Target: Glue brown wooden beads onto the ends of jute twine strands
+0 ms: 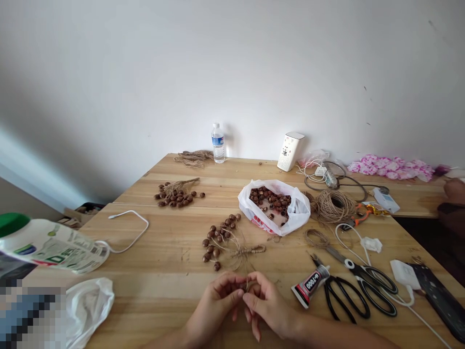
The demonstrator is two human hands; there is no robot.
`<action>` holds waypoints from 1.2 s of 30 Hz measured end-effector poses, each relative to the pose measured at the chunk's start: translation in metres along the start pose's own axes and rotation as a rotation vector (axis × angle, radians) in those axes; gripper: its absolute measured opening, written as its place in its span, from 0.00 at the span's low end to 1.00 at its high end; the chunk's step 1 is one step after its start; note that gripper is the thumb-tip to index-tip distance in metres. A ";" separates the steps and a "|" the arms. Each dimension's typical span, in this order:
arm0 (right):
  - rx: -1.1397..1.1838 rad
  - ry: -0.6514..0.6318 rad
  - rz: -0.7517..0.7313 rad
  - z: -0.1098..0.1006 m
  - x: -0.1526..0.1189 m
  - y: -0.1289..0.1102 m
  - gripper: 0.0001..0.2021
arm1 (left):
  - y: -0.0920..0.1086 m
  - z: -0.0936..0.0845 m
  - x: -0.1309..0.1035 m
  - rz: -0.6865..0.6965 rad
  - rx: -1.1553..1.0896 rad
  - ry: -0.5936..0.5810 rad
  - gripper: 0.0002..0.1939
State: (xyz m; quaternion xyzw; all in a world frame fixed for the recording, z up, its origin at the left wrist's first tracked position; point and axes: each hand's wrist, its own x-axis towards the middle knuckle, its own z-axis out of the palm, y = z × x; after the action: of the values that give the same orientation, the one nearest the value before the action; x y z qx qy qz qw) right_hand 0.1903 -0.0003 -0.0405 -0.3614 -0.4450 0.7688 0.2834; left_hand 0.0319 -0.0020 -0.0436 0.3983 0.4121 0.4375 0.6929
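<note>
My left hand [222, 296] and my right hand [269, 301] meet close to the table's front, fingertips pinched together. Between them they grip a thin strand of jute twine [247, 269], which runs up to a wrapped twine stem [250, 249]. From that stem, several cords fan out to the left, ending in shiny brown nut-like shells [217, 236]. Whatever else lies inside the pinch is hidden by the fingers. Beyond my hands, a white plastic bag [301, 207] stands open, with many brown shells [271, 198] inside.
A finished-looking shell bunch [176, 195] lies back left, near loose twine [194, 157] and a water bottle [218, 144]. Rightward are a twine coil [334, 206], a glue tube [310, 287], scissors [374, 283], and a dark phone [439, 300]. A green-capped bottle [65, 245] lies left.
</note>
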 end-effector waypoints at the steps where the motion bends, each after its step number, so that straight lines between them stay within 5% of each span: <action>1: -0.003 0.009 0.000 0.001 0.000 -0.001 0.22 | 0.001 0.000 0.000 -0.012 0.002 -0.009 0.16; 10: -0.006 0.122 -0.022 0.004 0.001 0.001 0.21 | 0.000 -0.002 0.002 -0.024 0.019 -0.029 0.17; 36: 0.028 0.089 -0.021 0.006 0.003 0.002 0.20 | -0.001 -0.004 0.003 0.039 -0.064 -0.109 0.15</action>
State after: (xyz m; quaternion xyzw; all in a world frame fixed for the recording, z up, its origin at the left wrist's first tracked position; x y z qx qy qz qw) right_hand 0.1835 -0.0014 -0.0410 -0.3867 -0.4250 0.7551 0.3158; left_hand 0.0295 0.0015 -0.0466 0.4072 0.3517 0.4416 0.7180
